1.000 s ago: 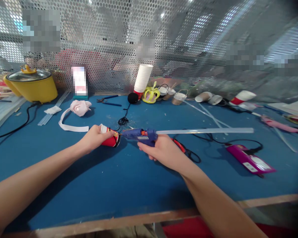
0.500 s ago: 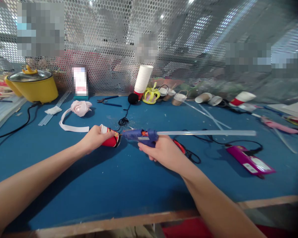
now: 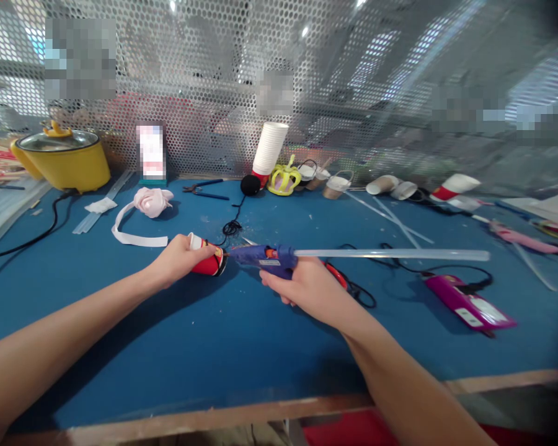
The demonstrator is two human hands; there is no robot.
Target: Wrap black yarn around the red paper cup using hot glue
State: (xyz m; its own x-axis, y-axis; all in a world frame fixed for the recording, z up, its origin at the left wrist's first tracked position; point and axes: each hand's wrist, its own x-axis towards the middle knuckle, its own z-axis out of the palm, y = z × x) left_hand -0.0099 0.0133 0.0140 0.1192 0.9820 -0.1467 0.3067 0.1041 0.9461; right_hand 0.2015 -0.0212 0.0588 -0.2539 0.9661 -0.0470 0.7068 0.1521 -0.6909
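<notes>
My left hand (image 3: 181, 257) is closed around a red and white paper cup (image 3: 208, 263), which lies tilted on its side with dark yarn near its base end. In my right hand (image 3: 307, 282) is a blue glue gun (image 3: 270, 260), gripped by its handle. A long clear glue stick (image 3: 395, 253) sticks out of its back to the right. The nozzle points left and meets or nearly meets the cup's base edge; exact contact is too small to tell. A black yarn ball (image 3: 250, 185) lies behind, its loose strand (image 3: 231, 228) tangled beyond the cup.
Left stand a yellow electric pot (image 3: 65, 161) and a pale ribbon roll (image 3: 152, 202). Pliers (image 3: 207, 188), a leaning cup stack (image 3: 270, 148), a yellow crown-shaped piece (image 3: 284, 178) and small cup baskets (image 3: 337, 184) line the mesh. A purple power strip (image 3: 469, 302) lies right, with cords.
The glue gun has tipped slightly, with the glue stick's rear end a little lower. The left hand keeps the cup in nearly the same place. The whole view has shifted slightly.
</notes>
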